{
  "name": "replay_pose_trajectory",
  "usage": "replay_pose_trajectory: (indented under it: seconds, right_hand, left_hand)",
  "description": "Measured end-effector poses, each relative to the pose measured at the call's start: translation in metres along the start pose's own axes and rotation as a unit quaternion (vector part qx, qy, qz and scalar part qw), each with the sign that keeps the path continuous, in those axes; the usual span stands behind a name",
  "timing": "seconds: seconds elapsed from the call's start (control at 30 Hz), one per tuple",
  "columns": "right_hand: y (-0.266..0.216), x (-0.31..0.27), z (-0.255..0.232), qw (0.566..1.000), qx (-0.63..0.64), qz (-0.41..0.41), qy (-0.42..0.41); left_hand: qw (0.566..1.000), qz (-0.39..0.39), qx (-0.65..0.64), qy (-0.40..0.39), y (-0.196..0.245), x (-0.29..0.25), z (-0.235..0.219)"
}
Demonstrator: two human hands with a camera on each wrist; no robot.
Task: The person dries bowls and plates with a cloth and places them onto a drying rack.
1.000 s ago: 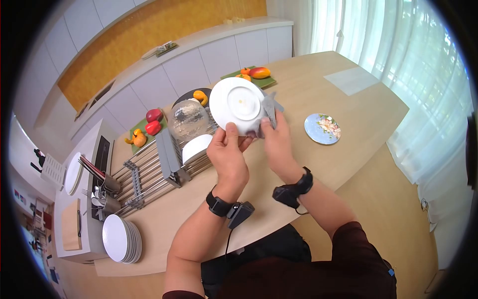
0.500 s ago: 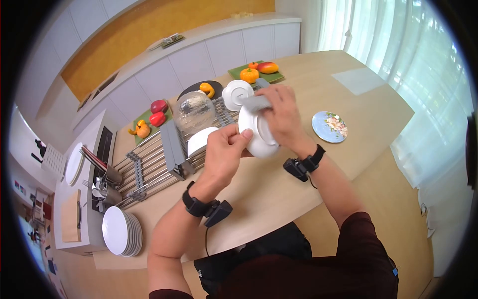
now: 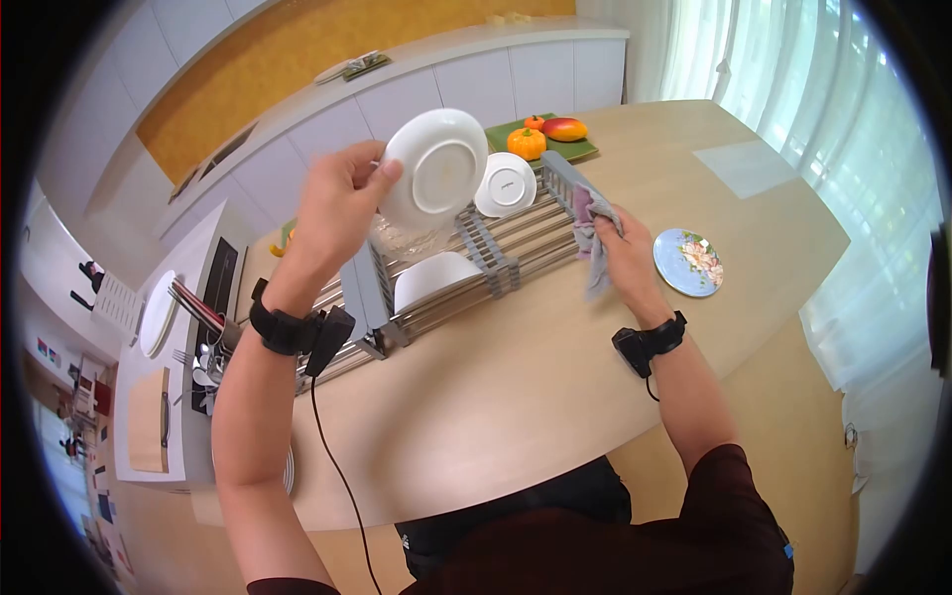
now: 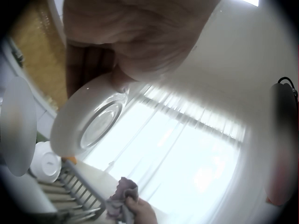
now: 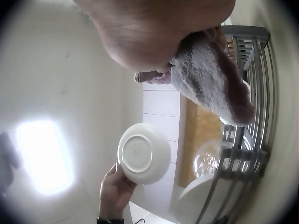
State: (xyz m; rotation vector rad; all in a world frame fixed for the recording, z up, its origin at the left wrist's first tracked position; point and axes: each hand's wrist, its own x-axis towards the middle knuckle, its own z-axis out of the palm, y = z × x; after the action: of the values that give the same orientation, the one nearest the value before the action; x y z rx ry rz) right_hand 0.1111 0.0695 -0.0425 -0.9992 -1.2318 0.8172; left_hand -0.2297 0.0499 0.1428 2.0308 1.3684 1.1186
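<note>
Left fingers (image 3: 365, 155) pinch a plate (image 3: 436, 167); right fingers (image 3: 609, 232) curl round cloth (image 3: 587, 224)

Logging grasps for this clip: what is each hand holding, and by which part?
The left hand pinches a white dish by its rim. The right hand grips a bunched cloth; exactly which part of it is gripped cannot be told.
</note>
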Motion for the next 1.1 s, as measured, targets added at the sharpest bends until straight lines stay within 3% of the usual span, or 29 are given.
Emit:
replay_pose_trajectory:
  seconds: [0.1,0.27,0.33,0.47,0.57,0.67,1.1]
  right_hand:
    - [0.004,0.004,-0.012,0.999,-0.035,-0.005,0.04]
    - [0.006,0.003,-0.027,0.993,-0.093,-0.007,0.072]
    - [0.015,0.005,-0.03,0.975,-0.195,-0.075,0.075]
    - [0.022,0.005,-0.031,0.975,-0.193,-0.076,0.081]
    - [0.018,0.004,-0.029,0.961,-0.227,-0.141,0.073]
    - [0.013,0.003,-0.028,0.96,-0.222,-0.155,0.069]
    - [0.009,0.003,-0.03,0.949,-0.251,-0.179,0.068]
  left_hand:
    - [0.998,-0.011,0.066,-0.007,-0.004,0.009,0.016]
    - [0.992,0.039,0.109,-0.06,-0.018,0.053,0.053]
    - [0.987,0.03,0.133,-0.088,-0.017,0.068,0.072]
    - [0.977,0.033,0.148,-0.148,-0.047,0.104,0.108]
    - [0.977,-0.003,0.127,-0.17,-0.056,0.118,0.125]
    - [0.976,-0.045,0.105,-0.185,-0.06,0.127,0.136]
    - [0.964,-0.075,0.125,-0.224,-0.072,0.141,0.148]
